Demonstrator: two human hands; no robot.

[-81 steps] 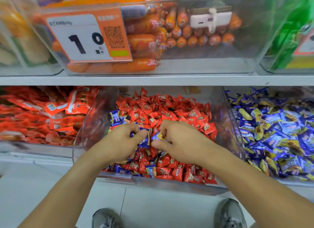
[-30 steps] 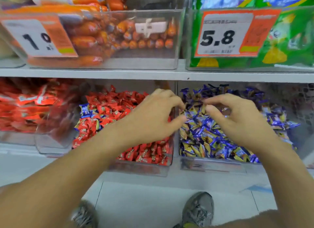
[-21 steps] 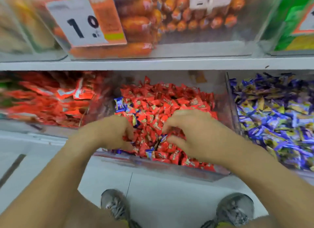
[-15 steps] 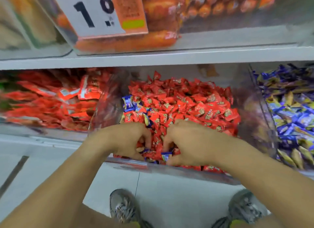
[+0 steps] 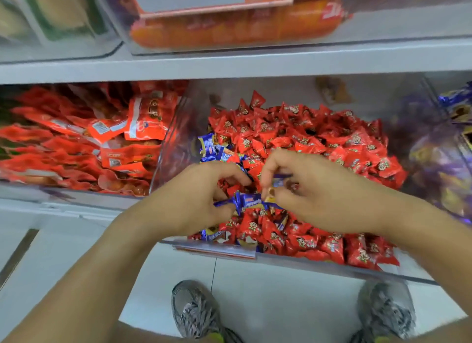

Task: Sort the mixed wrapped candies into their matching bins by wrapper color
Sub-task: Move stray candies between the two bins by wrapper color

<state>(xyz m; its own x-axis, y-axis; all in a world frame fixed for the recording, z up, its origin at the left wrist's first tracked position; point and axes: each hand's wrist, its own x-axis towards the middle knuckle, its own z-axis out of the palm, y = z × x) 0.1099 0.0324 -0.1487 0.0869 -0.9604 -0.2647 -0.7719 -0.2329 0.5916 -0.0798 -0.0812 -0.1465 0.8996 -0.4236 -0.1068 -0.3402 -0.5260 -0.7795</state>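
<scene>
Near: left hand (image 5: 201,202) and right hand (image 5: 316,192) over front of clear bin (image 5: 319,264). Risk: red candies (image 5: 306,138) snagged along with blue strays, or blue dropped into pile, since wrappers are tangled and slippery. Left hand curled, pinching blue candies (image 5: 249,201); right hand curled, pinching blue piece too. Further back: more blue strays (image 5: 208,147) at bin's left; blue bin (image 5: 457,107) far right.

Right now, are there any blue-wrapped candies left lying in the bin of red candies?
Yes, several blue candies lie among the red candies by the bin's left wall, and more sit at its front edge.
</scene>
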